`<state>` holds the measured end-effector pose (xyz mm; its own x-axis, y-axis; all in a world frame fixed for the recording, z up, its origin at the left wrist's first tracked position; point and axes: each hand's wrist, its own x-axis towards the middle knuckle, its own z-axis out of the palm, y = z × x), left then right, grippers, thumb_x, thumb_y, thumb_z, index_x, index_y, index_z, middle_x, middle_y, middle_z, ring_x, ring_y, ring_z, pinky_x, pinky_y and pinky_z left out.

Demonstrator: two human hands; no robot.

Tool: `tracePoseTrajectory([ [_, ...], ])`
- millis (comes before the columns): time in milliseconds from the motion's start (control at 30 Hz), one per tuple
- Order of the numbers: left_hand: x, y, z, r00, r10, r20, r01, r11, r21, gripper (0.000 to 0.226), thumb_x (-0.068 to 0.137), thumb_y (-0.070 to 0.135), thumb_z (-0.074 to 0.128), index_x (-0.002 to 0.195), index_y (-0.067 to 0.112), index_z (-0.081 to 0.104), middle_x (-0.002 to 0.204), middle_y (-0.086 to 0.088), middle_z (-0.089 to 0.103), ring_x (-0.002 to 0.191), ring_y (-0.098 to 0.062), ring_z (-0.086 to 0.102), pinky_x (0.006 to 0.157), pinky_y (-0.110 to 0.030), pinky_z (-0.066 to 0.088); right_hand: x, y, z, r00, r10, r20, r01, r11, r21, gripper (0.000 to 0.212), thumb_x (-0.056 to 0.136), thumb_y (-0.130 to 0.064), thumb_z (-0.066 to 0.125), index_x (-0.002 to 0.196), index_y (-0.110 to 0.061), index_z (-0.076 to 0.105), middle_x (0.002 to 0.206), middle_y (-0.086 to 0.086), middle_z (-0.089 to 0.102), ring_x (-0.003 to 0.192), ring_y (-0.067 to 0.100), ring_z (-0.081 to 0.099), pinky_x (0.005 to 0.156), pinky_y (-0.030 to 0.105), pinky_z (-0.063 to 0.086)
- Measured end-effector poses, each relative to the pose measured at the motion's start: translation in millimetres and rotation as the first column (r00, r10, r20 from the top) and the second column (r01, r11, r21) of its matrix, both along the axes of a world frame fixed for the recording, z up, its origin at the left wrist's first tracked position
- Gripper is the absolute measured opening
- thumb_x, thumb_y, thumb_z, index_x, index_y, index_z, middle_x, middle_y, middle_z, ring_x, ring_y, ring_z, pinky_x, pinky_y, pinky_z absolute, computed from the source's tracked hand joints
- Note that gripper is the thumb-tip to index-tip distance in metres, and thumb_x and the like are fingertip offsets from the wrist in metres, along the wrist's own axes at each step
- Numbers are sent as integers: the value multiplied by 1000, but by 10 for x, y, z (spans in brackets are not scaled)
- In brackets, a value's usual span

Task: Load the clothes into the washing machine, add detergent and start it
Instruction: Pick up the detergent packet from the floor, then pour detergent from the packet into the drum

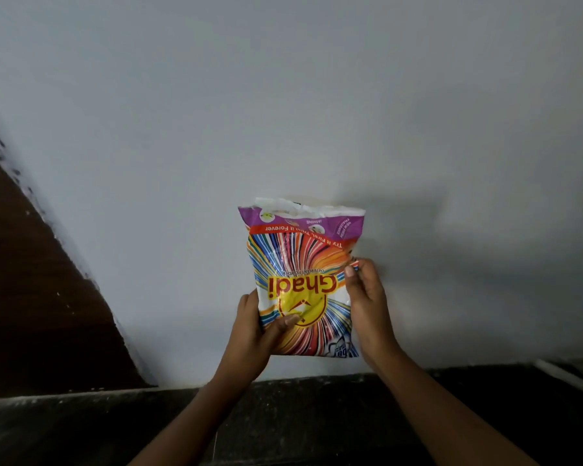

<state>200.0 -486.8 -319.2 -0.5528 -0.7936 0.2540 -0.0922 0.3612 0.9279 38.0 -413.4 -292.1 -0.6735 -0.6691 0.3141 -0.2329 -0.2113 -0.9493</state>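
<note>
From the head camera, we hold the Ghadi detergent powder packet (302,280) upside down before the wall (283,95): left hand (253,334) grips its edge, right hand (364,290) pinches the other. Soft, crinkly, probably slippery; best held by both side edges.

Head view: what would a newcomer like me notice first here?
The bright, rainbow-striped Ghadi detergent powder packet at centre, its print upside down, against a plain pale wall. The left hand grips its lower left edge and the right hand pinches its right edge.
</note>
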Motion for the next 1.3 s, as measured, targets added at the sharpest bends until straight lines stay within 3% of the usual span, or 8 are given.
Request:
tracePoseTrajectory([
  [167, -22, 406, 1022, 996, -10, -94, 15, 998, 55, 38, 73, 61, 61, 108, 47, 52, 116, -3, 58, 107, -18, 60, 87, -45, 53, 52, 401, 1109, 996, 89, -5, -89, 995, -54, 12, 98, -27, 43, 103, -29, 53, 99, -10, 66, 90, 2, 63, 74, 16, 49],
  [400, -85, 1014, 2436, 975, -117, -187, 131, 989, 66, 29, 78, 36, 54, 106, 32, 50, 107, 6, 65, 94, -10, 67, 66, -21, 55, 140, 1162, 2328, 996, 85, -1, -85, 996, 26, 33, 75, -52, 49, 104, -38, 49, 103, -6, 67, 89, 10, 68, 78, 27, 56],
  [567, -204, 1454, 3257, 958, -210, -195, 216, 976, 15, 37, 78, 39, 52, 112, 26, 50, 108, 1, 66, 89, -11, 69, 66, -21, 56, 169, 1749, 3031, 997, 5, 78, -2, 999, -37, 36, 76, -50, 49, 107, -32, 51, 96, -9, 68, 83, 6, 69, 68, 19, 54],
  [733, -513, 1931, 3920, 925, -292, -244, 294, 955, -29, 30, 81, 41, 47, 108, 27, 51, 104, 2, 68, 85, -11, 70, 64, -19, 54, 62, 2348, 3669, 989, -108, 99, 116, 991, -71, 36, 78, -49, 51, 105, -26, 55, 88, -5, 73, 78, 16, 71, 69, 29, 57],
  [867, -758, 2442, 4376, 906, -348, -242, 336, 937, -92, 24, 86, 45, 44, 104, 32, 54, 100, 5, 69, 86, -8, 69, 70, -20, 53, -54, 2959, 4098, 968, -251, 32, 252, 963, -98, 12, 91, -33, 51, 100, -31, 58, 85, -20, 70, 82, -6, 66, 69, 11, 49],
  [1033, -890, 3257, 4677, 859, -452, -239, 451, 890, -61, 22, 89, 48, 39, 100, 36, 53, 99, 6, 69, 85, -10, 68, 72, -26, 55, -18, 3882, 4456, 913, -408, 2, 408, 913, -9, 18, 87, -53, 49, 98, -42, 58, 101, -6, 70, 93, 13, 68, 85, 40, 54],
  [1200, -1039, 4024, 4849, 788, -556, -266, 565, 824, -48, 23, 88, 46, 37, 93, 36, 56, 88, 12, 66, 79, 7, 61, 70, -11, 47, 135, 4744, 4596, 827, -561, 46, 562, 827, -7, 12, 93, -40, 44, 99, -44, 53, 91, -27, 64, 82, -15, 61, 68, 8, 47],
  [1300, -1191, 4360, 4830, 724, -648, -238, 660, 750, -34, 27, 89, 47, 35, 99, 35, 57, 95, 13, 67, 88, 7, 62, 77, -12, 47, 234, 5132, 4643, 736, -677, 20, 676, 736, 42, 12, 93, -42, 41, 98, -47, 50, 92, -23, 63, 85, -10, 61, 70, 11, 49],
])
